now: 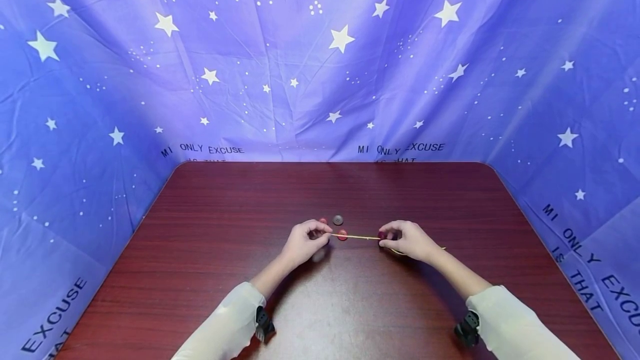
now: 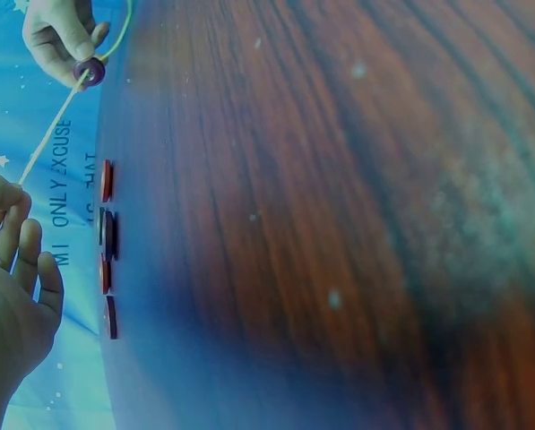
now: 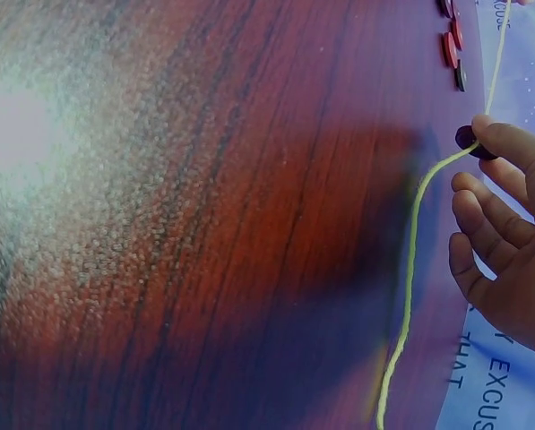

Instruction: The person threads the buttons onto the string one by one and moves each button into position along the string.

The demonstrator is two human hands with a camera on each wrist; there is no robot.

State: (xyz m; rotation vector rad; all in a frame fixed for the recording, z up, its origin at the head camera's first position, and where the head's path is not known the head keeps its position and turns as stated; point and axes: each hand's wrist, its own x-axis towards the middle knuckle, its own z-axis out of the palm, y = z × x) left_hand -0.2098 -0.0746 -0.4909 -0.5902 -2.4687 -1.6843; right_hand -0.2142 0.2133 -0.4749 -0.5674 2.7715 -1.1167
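Yellow string (image 1: 357,236) stretches in a nearly straight line between the person's two hands, above the middle of a dark reddish wood-grain table (image 1: 225,199). The left hand (image 1: 302,242) pinches one end of it between thumb and forefinger, its other fingers loosely bent and apart from the string. The right hand (image 1: 409,240) grips a dark maroon button (image 2: 95,72) between thumb and fingertips, with the remaining fingers lightly curled. The string runs into the face of this button and comes out on its other side, then curves away under the right hand, its loose tail showing beyond the wrist in the head view. Near the left hand's fingertips lie a red button (image 1: 342,238), which the taut string crosses from the head camera's angle, a second red button (image 1: 323,220) partly hidden by the fingers, and a dark grey button (image 1: 338,219) just beside them, farther from the person. Both arms wear pale sleeves (image 1: 220,321), each with a black device (image 1: 264,325) at the cuff. Behind the table hangs a blue-violet curtain (image 1: 250,43) printed with white stars, dots and black lettering.
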